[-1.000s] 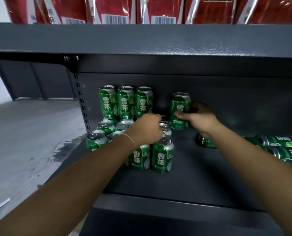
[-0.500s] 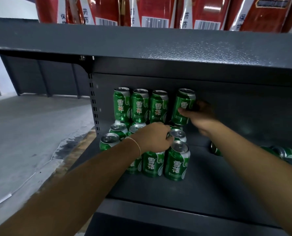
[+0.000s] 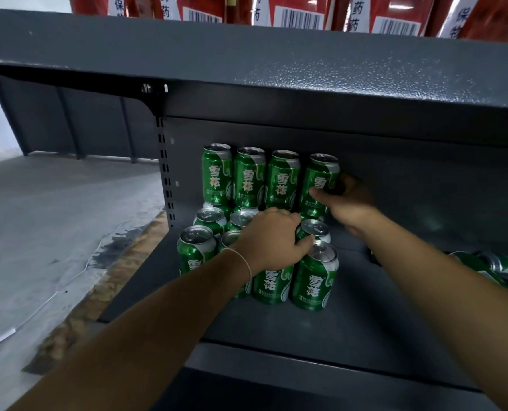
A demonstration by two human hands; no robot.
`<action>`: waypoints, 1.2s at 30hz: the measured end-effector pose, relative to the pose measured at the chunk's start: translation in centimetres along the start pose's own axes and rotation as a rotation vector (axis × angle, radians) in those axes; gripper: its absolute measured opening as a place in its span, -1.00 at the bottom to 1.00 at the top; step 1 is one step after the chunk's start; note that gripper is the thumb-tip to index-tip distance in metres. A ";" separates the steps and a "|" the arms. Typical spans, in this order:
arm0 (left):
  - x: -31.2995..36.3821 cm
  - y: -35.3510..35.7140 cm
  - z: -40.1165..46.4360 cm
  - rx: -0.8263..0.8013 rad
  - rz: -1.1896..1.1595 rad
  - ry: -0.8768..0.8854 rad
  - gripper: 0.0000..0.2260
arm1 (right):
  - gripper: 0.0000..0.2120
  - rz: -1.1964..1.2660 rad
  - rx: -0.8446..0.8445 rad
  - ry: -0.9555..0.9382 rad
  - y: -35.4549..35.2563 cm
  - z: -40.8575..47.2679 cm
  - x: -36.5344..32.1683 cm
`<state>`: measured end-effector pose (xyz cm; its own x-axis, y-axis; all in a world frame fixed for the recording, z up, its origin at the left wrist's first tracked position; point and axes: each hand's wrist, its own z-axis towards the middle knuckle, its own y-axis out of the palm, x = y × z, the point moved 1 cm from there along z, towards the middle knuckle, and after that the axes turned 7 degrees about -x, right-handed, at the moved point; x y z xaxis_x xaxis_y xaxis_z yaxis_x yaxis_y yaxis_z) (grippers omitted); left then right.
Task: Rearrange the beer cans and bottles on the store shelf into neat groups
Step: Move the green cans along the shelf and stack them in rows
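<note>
- Shelf: dark grey steel, with a second board overhead; the landmark for all places below.
- Can stack: green cans upright at the shelf's left end, against the back panel, in two tiers. The upper tier shows a row of cans side by side, labels facing out.
- Held can: rightmost in the upper row, just beside its neighbour, slightly tilted.
- Right hand: at the back of the shelf, fingers and thumb curled round the held can.
- Left hand: lies on the tops of the lower cans in the middle of the stack; fingers curled over a can top, gripping it.
- Fallen cans: lying on their sides at the shelf's right end, well apart from the stack.
- Red packs: on the board above the shelf, barcodes facing out.
- Floor: grey concrete, left of the shelf.
</note>
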<state>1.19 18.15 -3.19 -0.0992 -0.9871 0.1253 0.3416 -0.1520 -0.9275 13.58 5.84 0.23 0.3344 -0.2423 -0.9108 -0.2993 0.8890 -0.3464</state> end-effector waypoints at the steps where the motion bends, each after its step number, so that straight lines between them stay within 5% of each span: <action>1: 0.0 0.1 0.0 0.004 -0.004 -0.004 -0.57 | -0.67 -0.007 -0.007 -0.001 0.0 -0.1 -0.1; 13: 0.3 0.0 -0.2 -0.041 0.002 -0.046 -0.54 | -0.72 -0.022 -0.030 -0.003 -0.1 -0.5 -0.4; 36: 0.4 0.0 -0.3 -0.057 -0.020 -0.057 -0.50 | -0.37 -0.041 -0.037 0.011 -0.9 -1.2 0.6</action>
<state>0.87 17.79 -3.23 -0.0518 -0.9853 0.1626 0.2858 -0.1706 -0.9430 12.95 4.46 -0.30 0.3373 -0.2823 -0.8981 -0.3187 0.8634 -0.3911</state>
